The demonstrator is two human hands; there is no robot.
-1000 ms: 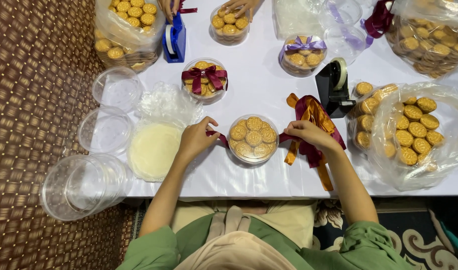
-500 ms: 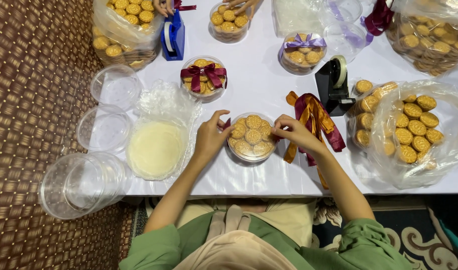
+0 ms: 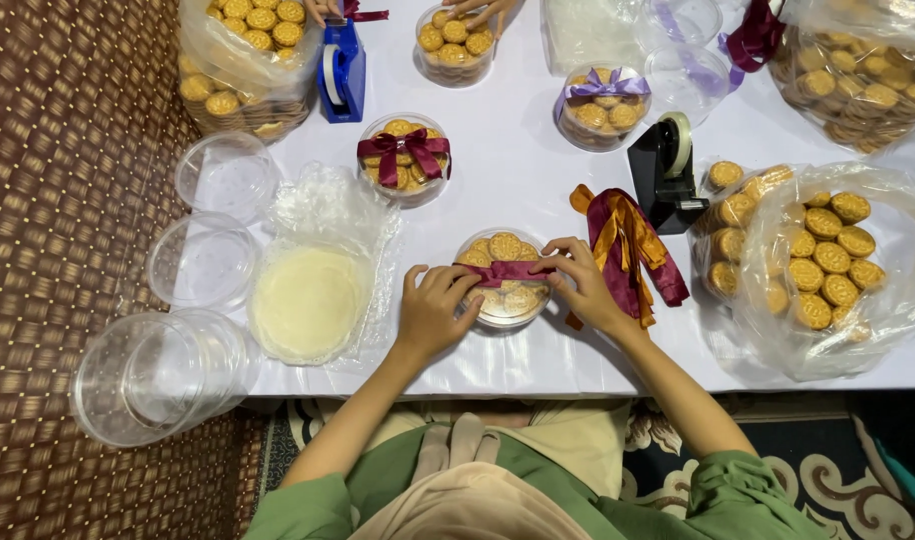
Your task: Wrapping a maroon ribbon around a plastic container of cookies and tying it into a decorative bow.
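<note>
Both hands laying a maroon ribbon across a round tub of cookies.

I am seeing the left hand (image 3: 433,312) pressing curled fingers on the ribbon (image 3: 508,271) at the tub's (image 3: 503,278) left rim. The ribbon's long axis is running left to right across the lid. The right hand (image 3: 585,285) is pinching its right end, fingers together, beside the loose ribbons (image 3: 628,245).

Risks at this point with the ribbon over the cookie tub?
1. The maroon ribbon is pinned only by fingertips of the left hand and right hand; it may slip off the smooth lid of the round cookie container.
2. That container sits close to the table edge, so a firm tug might slide it off.
3. The loose ribbon bundle lies by the right wrist and could be dragged.
</note>
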